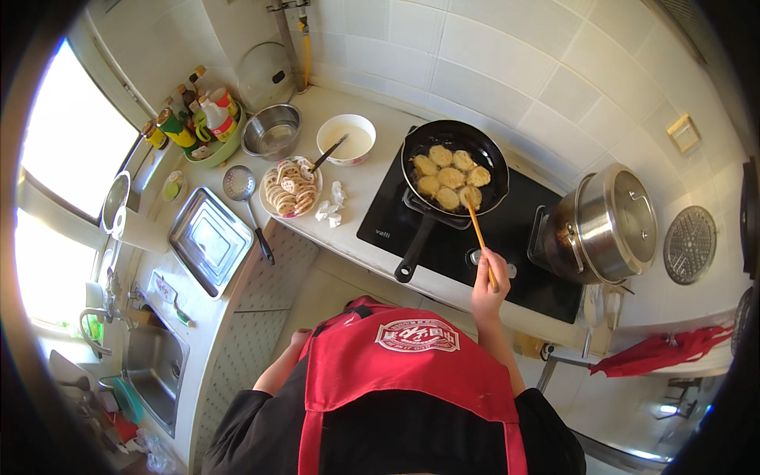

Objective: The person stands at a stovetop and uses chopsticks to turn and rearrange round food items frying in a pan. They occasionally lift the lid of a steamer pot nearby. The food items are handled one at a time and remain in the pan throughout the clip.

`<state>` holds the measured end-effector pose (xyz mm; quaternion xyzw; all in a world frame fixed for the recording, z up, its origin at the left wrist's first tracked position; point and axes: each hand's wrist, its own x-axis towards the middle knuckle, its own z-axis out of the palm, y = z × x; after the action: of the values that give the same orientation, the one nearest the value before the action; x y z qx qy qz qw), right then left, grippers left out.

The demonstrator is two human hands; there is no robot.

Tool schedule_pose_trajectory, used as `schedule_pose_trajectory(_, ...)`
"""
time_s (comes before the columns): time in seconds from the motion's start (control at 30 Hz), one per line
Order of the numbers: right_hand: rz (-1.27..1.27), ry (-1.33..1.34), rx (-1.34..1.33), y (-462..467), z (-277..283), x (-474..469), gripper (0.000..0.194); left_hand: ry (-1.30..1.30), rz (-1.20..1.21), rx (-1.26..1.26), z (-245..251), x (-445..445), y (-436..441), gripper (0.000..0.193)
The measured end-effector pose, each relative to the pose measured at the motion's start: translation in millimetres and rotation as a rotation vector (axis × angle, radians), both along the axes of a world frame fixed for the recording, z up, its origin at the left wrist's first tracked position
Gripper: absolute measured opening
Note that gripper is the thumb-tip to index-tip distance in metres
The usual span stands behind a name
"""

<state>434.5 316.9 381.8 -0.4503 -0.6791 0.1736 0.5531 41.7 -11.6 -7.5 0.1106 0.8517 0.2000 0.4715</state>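
My right hand point(491, 284) grips a pair of wooden chopsticks point(478, 228). Their tips touch a battered round point(470, 196) at the near side of a black frying pan point(500, 193). Several more pale golden rounds lie in oil around it. The pan sits on the left side of a black gas hob point(380, 217), its handle point(415, 249) pointing towards me. Beside my red apron point(356, 350), my left hand point(301, 337) hangs low, partly hidden by the cloth, so its fingers do not show clearly.
Left of the hob are a bowl of white batter point(350, 139), a plate of sliced lotus root point(291, 187), crumpled tissues point(331, 205), a skimmer point(240, 183) and a steel tray point(211, 240). A tall steel pot point(594, 225) occupies the hob's right side. A sink point(151, 368) lies far left.
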Motion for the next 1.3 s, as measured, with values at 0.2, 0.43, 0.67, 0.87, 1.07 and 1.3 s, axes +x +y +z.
schedule_pose_trajectory(0.2,-0.057,0.019,0.060,14.0,5.3,-7.1,0.018,-0.020,0.079,0.042,-3.1,-9.6,-4.5,0.034)
schedule_pose_trajectory(0.43,-0.117,0.381,-0.227,4.2,-1.6,-18.2,0.028,-0.056,0.058,0.073,1.3,-30.7,0.0,0.030)
schedule_pose_trajectory(0.67,-0.120,0.321,-0.223,-37.0,-3.5,-51.2,0.027,-0.080,-0.033,0.061,-6.8,-59.1,22.2,0.029)
schedule_pose_trajectory(0.87,-0.225,0.408,-0.206,-40.2,5.6,-63.4,0.027,-0.035,-0.165,0.128,-16.5,-86.1,43.6,0.030)
schedule_pose_trajectory(1.07,-0.368,0.489,-0.236,-47.5,7.3,-71.8,0.034,-0.001,-0.237,0.022,-14.4,-110.4,46.4,0.029)
schedule_pose_trajectory(1.3,-0.459,0.452,-0.246,-70.4,17.4,-85.4,0.036,-0.307,-0.234,0.174,4.6,-132.0,47.1,0.023)
